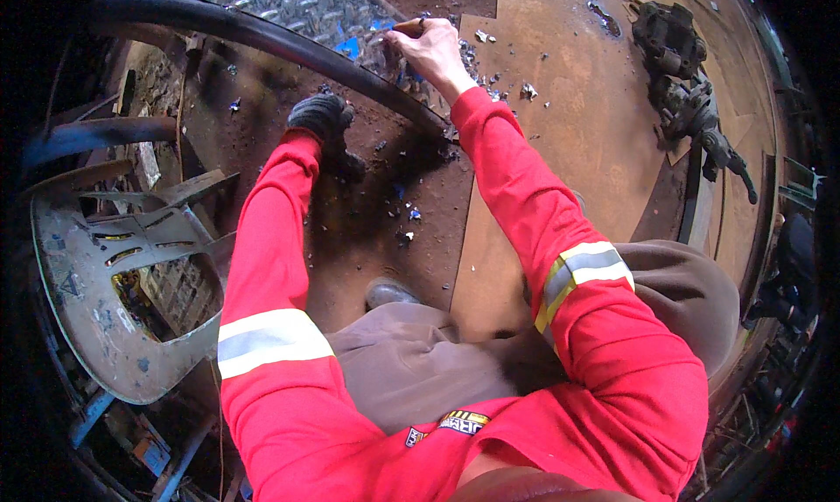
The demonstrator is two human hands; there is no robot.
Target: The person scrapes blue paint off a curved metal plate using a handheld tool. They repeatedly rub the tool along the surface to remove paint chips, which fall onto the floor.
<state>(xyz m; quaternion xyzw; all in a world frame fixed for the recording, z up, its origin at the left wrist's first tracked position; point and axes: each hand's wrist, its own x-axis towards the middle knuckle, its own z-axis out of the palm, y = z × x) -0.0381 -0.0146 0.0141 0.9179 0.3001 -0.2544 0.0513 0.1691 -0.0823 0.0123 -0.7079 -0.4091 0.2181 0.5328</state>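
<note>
My right hand (430, 54), bare: fingers bent and drawn together at the right edge of the tread plate (293, 10); can't tell if I've anything pinched. My left hand (319, 117), dark glove: just short of the black curved bar (262, 36); can't tell if those fingers grip or touch anything.

Bar fronts the plate: long axis upper left to lower right, bowed, lower end pointing down-right, below the right fingers. Plate lies left of the right fingers, beyond the left ones. Blue scrap (348, 49) left of right fingers. Greasy metal assembly (678, 99) well right; grey slotted chair (83, 327) down-left of left fingers.
</note>
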